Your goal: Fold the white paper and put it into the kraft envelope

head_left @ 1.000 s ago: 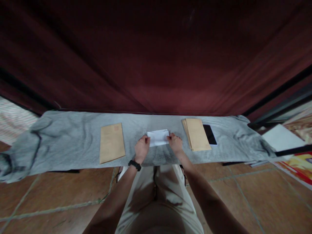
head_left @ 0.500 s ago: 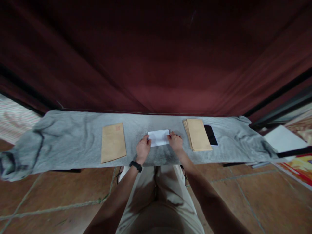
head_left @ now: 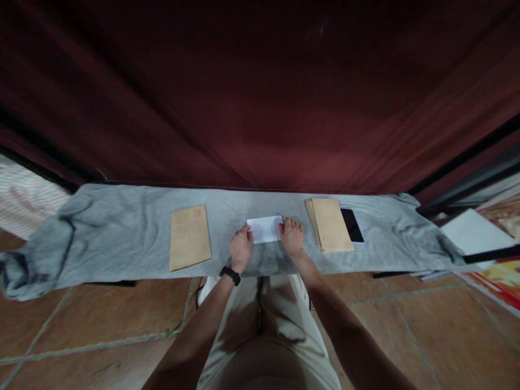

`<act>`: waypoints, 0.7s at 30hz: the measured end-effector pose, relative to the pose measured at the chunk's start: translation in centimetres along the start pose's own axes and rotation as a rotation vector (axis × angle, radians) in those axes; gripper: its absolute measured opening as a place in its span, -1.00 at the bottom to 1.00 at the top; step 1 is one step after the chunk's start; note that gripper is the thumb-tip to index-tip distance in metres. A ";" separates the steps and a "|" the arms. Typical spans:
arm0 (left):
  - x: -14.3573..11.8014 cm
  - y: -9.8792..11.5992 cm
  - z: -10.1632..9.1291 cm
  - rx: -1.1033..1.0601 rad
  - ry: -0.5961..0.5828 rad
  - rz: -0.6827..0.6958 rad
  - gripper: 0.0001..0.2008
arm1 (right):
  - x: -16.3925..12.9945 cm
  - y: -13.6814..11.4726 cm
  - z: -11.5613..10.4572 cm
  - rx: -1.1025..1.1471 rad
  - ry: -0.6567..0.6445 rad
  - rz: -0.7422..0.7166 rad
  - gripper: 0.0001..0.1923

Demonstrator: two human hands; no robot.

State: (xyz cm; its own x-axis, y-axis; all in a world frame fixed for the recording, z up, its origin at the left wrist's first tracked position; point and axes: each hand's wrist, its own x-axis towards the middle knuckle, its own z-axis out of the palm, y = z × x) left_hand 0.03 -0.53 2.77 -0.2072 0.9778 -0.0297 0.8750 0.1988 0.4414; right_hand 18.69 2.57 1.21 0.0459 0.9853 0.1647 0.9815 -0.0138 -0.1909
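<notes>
No writing is readable; your left hand and right hand press flat, fingers loosely spread, on the white paper's ends on the surface

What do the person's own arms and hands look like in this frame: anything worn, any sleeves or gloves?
Both forearms are bare, with no sleeves in view and no gloves. The left hand has a black watch strapped round its wrist. The right hand and its wrist carry nothing. No rings show, though the fingers are too small to be sure.
</notes>
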 end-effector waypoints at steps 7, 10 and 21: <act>0.0 0.2 0.0 0.028 -0.006 0.010 -0.66 | -0.8 -0.6 0.5 0.156 0.058 -0.164 -0.60; -0.1 0.3 -0.1 0.038 -0.002 0.011 -0.65 | -1.3 -1.0 1.4 0.203 0.015 -0.269 -0.55; -0.3 0.5 0.0 0.068 0.029 0.025 -0.66 | -2.3 -1.3 2.8 0.098 0.010 -0.316 -0.44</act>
State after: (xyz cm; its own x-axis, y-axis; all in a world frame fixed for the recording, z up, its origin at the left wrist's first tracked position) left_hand 0.53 -0.76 2.96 -0.1971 0.9803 0.0072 0.9075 0.1797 0.3796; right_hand 16.76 0.80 -1.58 -0.2554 0.9366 0.2397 0.9250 0.3089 -0.2211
